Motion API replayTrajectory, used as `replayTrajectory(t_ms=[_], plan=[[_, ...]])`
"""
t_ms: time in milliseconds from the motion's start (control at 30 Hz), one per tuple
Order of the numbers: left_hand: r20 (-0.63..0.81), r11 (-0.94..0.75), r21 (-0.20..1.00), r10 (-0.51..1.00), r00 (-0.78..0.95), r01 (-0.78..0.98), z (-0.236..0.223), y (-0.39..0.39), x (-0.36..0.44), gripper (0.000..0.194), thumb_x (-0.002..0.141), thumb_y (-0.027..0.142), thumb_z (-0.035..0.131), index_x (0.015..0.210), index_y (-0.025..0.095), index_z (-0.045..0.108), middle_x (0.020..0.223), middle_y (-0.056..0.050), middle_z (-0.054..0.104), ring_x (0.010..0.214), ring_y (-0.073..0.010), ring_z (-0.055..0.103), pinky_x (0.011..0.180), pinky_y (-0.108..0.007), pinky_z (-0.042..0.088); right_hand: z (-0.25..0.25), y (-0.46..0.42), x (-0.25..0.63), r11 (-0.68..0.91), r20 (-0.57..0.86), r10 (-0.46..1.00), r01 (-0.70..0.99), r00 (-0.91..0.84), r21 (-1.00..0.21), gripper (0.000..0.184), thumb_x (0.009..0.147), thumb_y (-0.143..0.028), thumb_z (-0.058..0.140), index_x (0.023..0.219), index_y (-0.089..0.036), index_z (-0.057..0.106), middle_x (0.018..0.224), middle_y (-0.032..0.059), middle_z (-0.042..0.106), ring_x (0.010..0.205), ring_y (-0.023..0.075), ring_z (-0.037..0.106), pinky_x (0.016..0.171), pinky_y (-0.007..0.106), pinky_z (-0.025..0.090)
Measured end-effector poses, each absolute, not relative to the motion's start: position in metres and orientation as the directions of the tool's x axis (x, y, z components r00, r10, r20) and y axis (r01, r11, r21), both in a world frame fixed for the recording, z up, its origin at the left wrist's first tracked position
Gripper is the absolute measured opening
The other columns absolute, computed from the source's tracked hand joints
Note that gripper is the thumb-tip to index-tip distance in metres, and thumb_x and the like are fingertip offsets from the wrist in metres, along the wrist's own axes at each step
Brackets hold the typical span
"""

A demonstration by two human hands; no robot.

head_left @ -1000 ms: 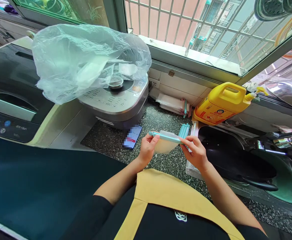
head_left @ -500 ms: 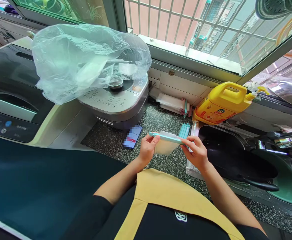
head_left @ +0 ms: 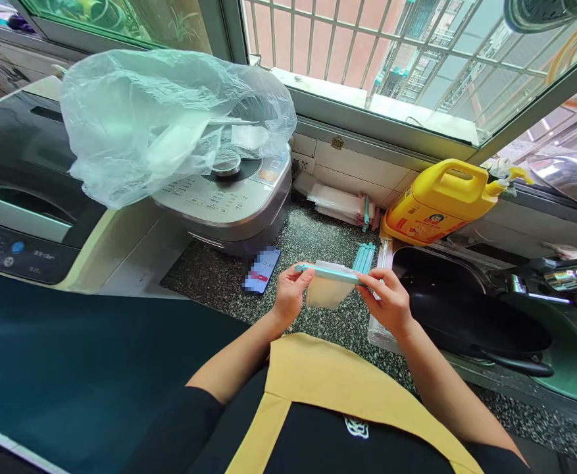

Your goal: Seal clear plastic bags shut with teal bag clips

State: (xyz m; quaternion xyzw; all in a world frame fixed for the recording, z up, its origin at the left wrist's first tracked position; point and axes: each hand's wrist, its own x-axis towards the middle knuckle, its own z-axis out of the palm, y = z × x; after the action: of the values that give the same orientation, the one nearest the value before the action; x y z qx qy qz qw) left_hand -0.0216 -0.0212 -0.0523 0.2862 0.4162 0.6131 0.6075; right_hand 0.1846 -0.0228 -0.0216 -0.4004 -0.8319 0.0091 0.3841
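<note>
A light-blue bag sealing clip (head_left: 335, 272) runs across the upper part of a small translucent bag (head_left: 326, 295), which hangs below it with something pale inside. My left hand (head_left: 291, 289) is closed on the clip's left end, thumb on top. At the other end, my right hand (head_left: 387, 296) pinches the clip between thumb and fingers. Just behind my right hand, several more light-blue clips (head_left: 364, 257) lie side by side on the speckled counter (head_left: 312, 230). Left of my left hand lies a phone (head_left: 262, 270) with its screen lit.
A rice cooker (head_left: 233, 197) with a large clear plastic bag (head_left: 135, 131) on it stands at back left, beside a washing machine (head_left: 16, 197). Clipped bags (head_left: 337, 201) rest against the wall. A yellow jug (head_left: 436, 201) and a sink holding a black wok (head_left: 466, 316) are right.
Both hands keep hold of the clip on the small bag, almost in the same place. The view has shifted very slightly.
</note>
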Motion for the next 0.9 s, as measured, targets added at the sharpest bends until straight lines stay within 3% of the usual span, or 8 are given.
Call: replayTrajectory(t_ms=[400, 533, 667, 800, 900], plan=[[-0.176, 0.097, 0.855, 0.978, -0.109, -0.510, -0.053, -0.021, -0.021, 0.037, 0.059, 0.052, 0.074, 0.066, 0.016, 0.066, 0.064, 0.000, 0.061, 0.062, -0.0124, 0.053, 0.063, -0.025, 0.044, -0.022, -0.019, 0.184, 0.699, 0.642, 0.657, 0.640, -0.396, -0.320, 0.029, 0.082, -0.015, 0.061, 0.110, -0.025, 0.060, 0.085, 0.0056, 0.060, 0.074, 0.0168, 0.060, 0.062, 0.031, 0.054], [-0.166, 0.095, 0.859, 0.981, -0.097, -0.503, -0.054, -0.020, -0.023, 0.035, 0.059, 0.050, 0.076, 0.067, 0.016, 0.068, 0.066, 0.000, 0.063, 0.064, -0.0121, 0.054, 0.064, -0.025, 0.044, -0.016, -0.016, 0.183, 0.643, 0.579, 0.737, 0.627, -0.349, -0.440, 0.032, 0.082, -0.027, 0.064, 0.113, -0.022, 0.058, 0.091, 0.0082, 0.061, 0.076, 0.0179, 0.060, 0.064, 0.032, 0.053], [-0.160, 0.122, 0.876, 0.986, -0.041, -0.466, -0.051, -0.020, -0.023, 0.037, 0.059, 0.050, 0.076, 0.066, 0.016, 0.068, 0.065, -0.001, 0.063, 0.063, -0.0125, 0.054, 0.062, -0.025, 0.044, -0.009, -0.008, 0.182, 0.519, 0.411, 0.853, 0.600, -0.322, -0.609, 0.033, 0.081, -0.040, 0.062, 0.108, -0.021, 0.061, 0.093, 0.0087, 0.063, 0.077, 0.0181, 0.059, 0.065, 0.032, 0.052], [-0.137, 0.118, 0.879, 0.991, -0.008, -0.462, -0.046, -0.019, -0.021, 0.039, 0.058, 0.052, 0.076, 0.065, 0.015, 0.067, 0.064, -0.001, 0.062, 0.062, -0.0125, 0.054, 0.062, -0.025, 0.045, -0.007, -0.002, 0.178, 0.410, 0.208, 0.893, 0.533, -0.399, -0.740, 0.027, 0.082, -0.043, 0.060, 0.089, -0.018, 0.065, 0.077, 0.0043, 0.065, 0.067, 0.0148, 0.058, 0.060, 0.027, 0.049], [-0.128, 0.122, 0.885, 0.992, 0.018, -0.449, -0.045, -0.017, -0.021, 0.042, 0.057, 0.055, 0.076, 0.065, 0.015, 0.066, 0.063, -0.001, 0.062, 0.062, -0.0128, 0.054, 0.062, -0.025, 0.045, -0.007, -0.002, 0.175, 0.399, 0.199, 0.894, 0.513, -0.401, -0.760, 0.028, 0.083, -0.043, 0.058, 0.072, -0.017, 0.063, 0.068, 0.0029, 0.063, 0.063, 0.0136, 0.057, 0.059, 0.026, 0.046]])
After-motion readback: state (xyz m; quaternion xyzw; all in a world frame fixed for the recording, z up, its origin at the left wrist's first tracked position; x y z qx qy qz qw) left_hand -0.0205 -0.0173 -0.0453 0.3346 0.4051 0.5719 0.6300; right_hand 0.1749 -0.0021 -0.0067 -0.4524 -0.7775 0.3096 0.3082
